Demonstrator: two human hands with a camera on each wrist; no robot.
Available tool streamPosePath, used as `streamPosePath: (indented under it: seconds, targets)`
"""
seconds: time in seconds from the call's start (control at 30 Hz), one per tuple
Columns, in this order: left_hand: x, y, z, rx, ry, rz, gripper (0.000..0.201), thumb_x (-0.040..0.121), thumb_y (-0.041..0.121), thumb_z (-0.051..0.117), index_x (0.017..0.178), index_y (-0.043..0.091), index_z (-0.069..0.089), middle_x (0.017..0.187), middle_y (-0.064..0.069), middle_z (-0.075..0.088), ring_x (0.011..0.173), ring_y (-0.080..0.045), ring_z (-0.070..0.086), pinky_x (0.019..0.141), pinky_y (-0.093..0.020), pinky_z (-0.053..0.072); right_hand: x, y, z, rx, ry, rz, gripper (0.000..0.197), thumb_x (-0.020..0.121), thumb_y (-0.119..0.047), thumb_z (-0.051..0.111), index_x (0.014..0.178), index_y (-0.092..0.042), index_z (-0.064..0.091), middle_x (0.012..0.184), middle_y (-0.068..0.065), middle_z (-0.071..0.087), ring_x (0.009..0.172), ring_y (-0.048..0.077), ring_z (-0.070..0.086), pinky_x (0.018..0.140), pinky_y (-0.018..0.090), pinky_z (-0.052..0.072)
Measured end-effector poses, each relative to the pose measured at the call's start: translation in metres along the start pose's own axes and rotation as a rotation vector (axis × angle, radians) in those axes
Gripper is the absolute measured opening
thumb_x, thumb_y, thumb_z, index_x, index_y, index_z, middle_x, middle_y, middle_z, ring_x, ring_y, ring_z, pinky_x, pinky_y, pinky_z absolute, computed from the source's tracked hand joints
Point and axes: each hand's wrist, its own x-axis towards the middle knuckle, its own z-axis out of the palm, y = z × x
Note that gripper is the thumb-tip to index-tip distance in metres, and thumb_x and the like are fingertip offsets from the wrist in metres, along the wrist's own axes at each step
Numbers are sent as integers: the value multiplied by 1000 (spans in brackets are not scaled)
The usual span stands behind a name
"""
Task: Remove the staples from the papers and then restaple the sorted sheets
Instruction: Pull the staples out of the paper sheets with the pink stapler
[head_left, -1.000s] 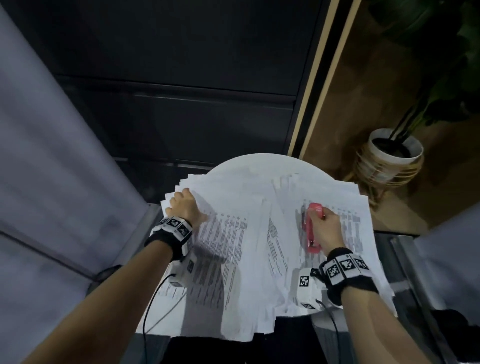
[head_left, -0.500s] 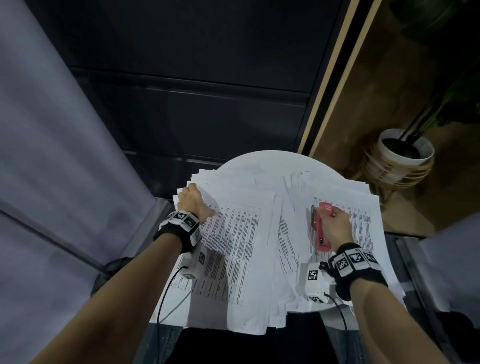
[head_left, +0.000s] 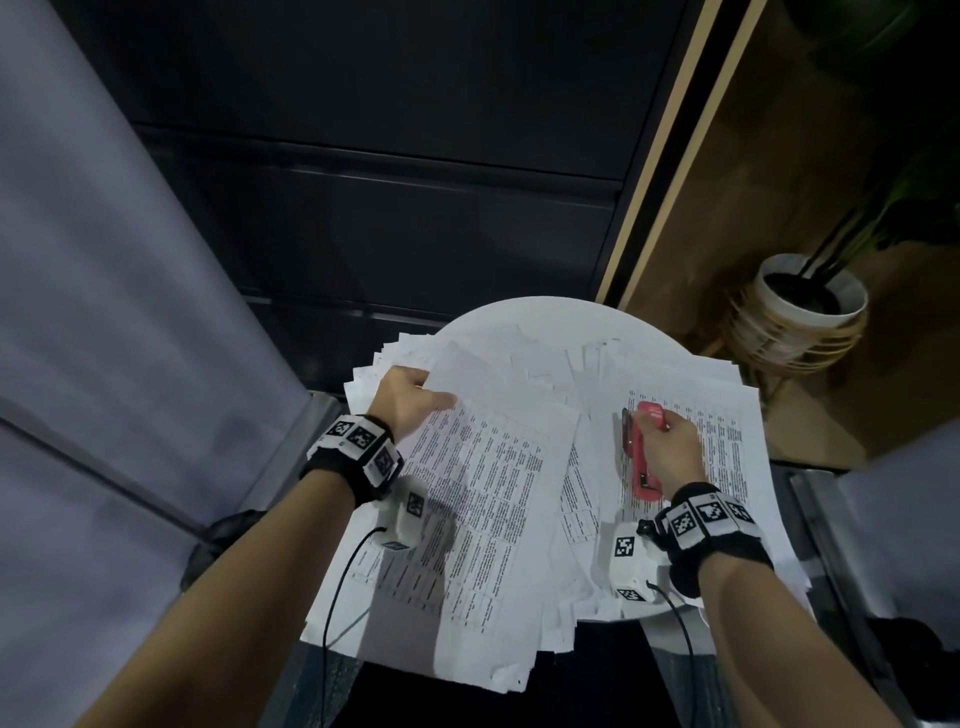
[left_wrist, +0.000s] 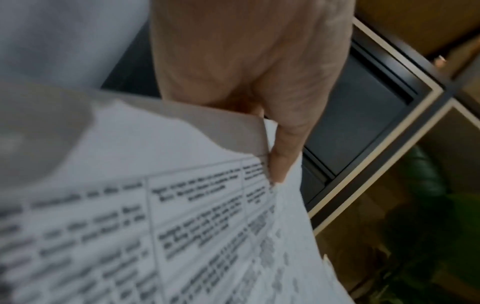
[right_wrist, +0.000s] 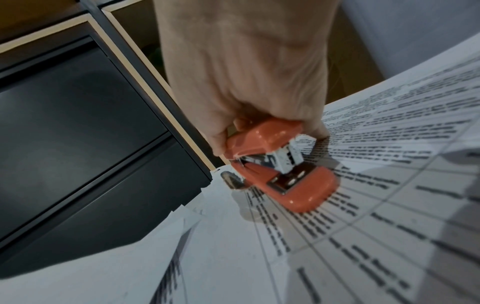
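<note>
The left hand (head_left: 410, 400) pinches the far corner of the left stack of printed papers (head_left: 467, 483), thumb on top, lifting the upper sheets a little. The right hand (head_left: 670, 452) curls around a red stapler (head_left: 647, 457) resting on the right stack (head_left: 727, 441). Both piles cover a round white table (head_left: 535, 317).
</note>
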Motion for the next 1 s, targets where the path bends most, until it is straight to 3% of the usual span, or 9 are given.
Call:
streamPosePath:
  seconds: [0.2, 0.33, 0.4, 0.53, 0.6, 0.73, 0.83, 0.9, 1.0]
  targets:
    - [-6, 1, -3, -281, -33, -145, 20, 75, 0, 76, 93, -2, 68, 88, -13, 74, 83, -28, 71, 83, -40, 54, -22, -27, -7, 94, 38, -22, 19, 98, -25, 53, 90, -10, 60, 72, 7, 59, 73, 30, 60, 70, 34, 49]
    - [-5, -7, -1, -413, -56, -350, 67, 71, -7, 76, 125, 8, 41, 128, -17, 55, 121, -33, 53, 108, -48, 39, -44, -52, 4, 163, -56, -113, 14, 100, -22, 52, 96, -12, 60, 76, 2, 59, 68, 20, 57, 59, 26, 42]
    - [-7, -9, -5, -335, -101, -395, 66, 76, -6, 72, 131, 10, 41, 131, -7, 49, 127, -25, 43, 112, -43, 33, -57, -65, 17, 160, -157, -124, 14, 101, -25, 51, 107, -16, 60, 85, 0, 62, 73, 14, 58, 62, 27, 42]
    - [-8, -12, -13, -276, -239, -385, 33, 76, -14, 54, 107, -4, 64, 103, -18, 67, 101, -37, 63, 92, -50, 51, -81, -82, 49, 159, -378, -92, 27, 100, -28, 51, 123, -17, 58, 101, 6, 66, 82, 20, 65, 59, 26, 49]
    - [-6, -11, -14, -206, -238, -366, 14, 76, -14, 50, 84, -5, 58, 84, -15, 58, 82, -32, 56, 76, -34, 50, -91, -88, 67, 147, -450, -82, 30, 99, -28, 52, 126, -15, 57, 101, 10, 66, 84, 28, 69, 64, 36, 57]
    - [-8, 2, -12, -10, -327, -329, 15, 68, -9, 50, 71, 6, 51, 62, -2, 44, 58, -19, 39, 53, -24, 31, -98, -89, 95, 74, -435, -98, 11, 98, -30, 56, 89, -28, 62, 93, 19, 71, 76, 39, 71, 74, 53, 59]
    - [-5, 3, -9, -73, -370, -371, 18, 74, 2, 62, 91, 1, 61, 84, -11, 64, 82, -30, 61, 81, -34, 50, -95, -84, 109, -32, -415, -97, 19, 94, -40, 58, 80, -28, 61, 88, 13, 72, 76, 38, 71, 75, 55, 58]
    - [1, -2, -6, -91, -353, -402, 36, 81, 22, 71, 111, 6, 60, 103, -6, 65, 99, -26, 58, 97, -41, 41, -93, -82, 115, -75, -419, -112, 23, 92, -44, 59, 81, -25, 64, 86, 10, 72, 77, 35, 71, 78, 54, 57]
    - [30, -32, 8, -67, -289, -422, 92, 46, 53, 88, 122, 13, 56, 119, -7, 65, 109, -27, 60, 100, -47, 43, -92, -79, 120, -119, -406, -133, 25, 91, -42, 61, 78, -21, 66, 83, 10, 72, 76, 34, 71, 78, 53, 57]
